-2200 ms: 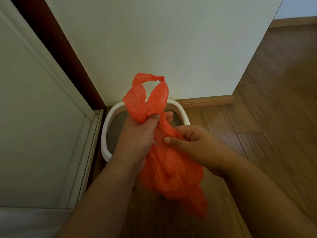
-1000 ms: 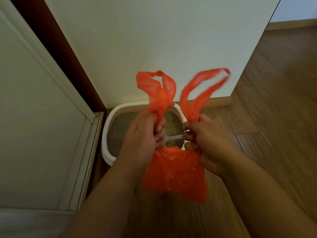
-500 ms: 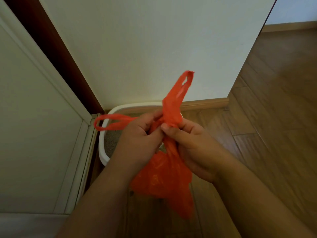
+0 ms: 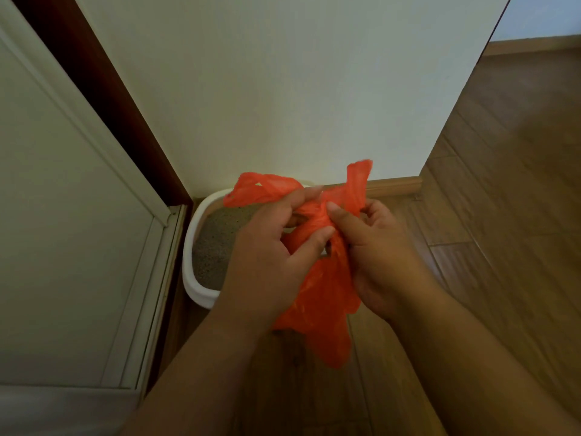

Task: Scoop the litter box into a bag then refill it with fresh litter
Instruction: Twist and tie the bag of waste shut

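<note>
A crumpled orange plastic bag [image 4: 323,297] is held between both hands above the floor, its bulk hanging toward 6 o'clock and its two handle loops sticking out at 11 and 1 o'clock. The neck is pinched by the left hand [image 4: 267,265] and gripped by the curled fingers of the right hand [image 4: 377,256] — thumbs nearly meeting. A white oval plastic litter box [image 4: 196,291] holding grey litter [image 4: 217,240] is seen at 9 o'clock, seemingly tucked against the pale wall [image 4: 283,89]; open wooden floor [image 4: 503,231] lies at 3 o'clock.
</note>
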`<control>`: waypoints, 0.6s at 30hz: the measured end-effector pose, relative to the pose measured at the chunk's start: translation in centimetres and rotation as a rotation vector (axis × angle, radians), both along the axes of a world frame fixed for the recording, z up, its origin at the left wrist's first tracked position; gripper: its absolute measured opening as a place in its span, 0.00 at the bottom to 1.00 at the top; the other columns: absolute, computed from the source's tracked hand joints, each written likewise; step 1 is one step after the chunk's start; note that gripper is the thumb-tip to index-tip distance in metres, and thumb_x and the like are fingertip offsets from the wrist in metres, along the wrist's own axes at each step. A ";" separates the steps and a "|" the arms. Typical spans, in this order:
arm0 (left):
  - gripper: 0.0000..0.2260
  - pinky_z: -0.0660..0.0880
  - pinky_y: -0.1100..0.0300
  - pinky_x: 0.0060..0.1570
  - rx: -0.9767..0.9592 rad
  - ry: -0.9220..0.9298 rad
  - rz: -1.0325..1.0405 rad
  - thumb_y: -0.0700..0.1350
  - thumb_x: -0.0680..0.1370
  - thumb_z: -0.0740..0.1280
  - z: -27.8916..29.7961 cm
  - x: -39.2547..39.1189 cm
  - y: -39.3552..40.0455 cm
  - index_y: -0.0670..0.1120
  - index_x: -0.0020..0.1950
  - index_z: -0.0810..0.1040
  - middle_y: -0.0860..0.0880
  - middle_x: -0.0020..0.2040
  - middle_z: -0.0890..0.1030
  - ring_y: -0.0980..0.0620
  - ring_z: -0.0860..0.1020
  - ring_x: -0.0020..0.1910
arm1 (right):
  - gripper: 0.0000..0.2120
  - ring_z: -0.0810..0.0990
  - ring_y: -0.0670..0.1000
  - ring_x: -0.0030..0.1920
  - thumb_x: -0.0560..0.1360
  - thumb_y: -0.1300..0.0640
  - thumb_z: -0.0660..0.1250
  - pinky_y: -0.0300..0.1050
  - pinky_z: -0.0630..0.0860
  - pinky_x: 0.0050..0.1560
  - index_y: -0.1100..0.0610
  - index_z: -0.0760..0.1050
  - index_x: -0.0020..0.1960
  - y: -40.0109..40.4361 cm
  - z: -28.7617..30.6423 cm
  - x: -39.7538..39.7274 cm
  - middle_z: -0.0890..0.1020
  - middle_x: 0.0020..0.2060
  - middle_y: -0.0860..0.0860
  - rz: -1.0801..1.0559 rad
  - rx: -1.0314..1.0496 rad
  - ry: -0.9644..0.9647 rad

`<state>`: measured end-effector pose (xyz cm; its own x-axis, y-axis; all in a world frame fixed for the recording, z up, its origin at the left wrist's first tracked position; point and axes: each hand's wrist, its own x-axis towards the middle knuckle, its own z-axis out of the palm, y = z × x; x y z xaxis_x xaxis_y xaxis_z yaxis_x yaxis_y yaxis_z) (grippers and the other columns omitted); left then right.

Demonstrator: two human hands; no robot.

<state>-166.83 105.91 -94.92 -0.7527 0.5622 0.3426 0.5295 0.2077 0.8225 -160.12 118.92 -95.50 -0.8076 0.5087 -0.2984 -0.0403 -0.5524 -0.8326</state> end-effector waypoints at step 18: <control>0.11 0.72 0.76 0.50 -0.054 -0.081 0.052 0.49 0.77 0.74 0.3 -1.4 -0.4 0.63 0.55 0.81 0.68 0.52 0.81 0.69 0.79 0.53 | 0.14 0.81 0.61 0.41 0.78 0.70 0.65 0.51 0.78 0.39 0.60 0.73 0.63 0.7 0.2 0.8 0.85 0.44 0.59 0.260 0.315 0.023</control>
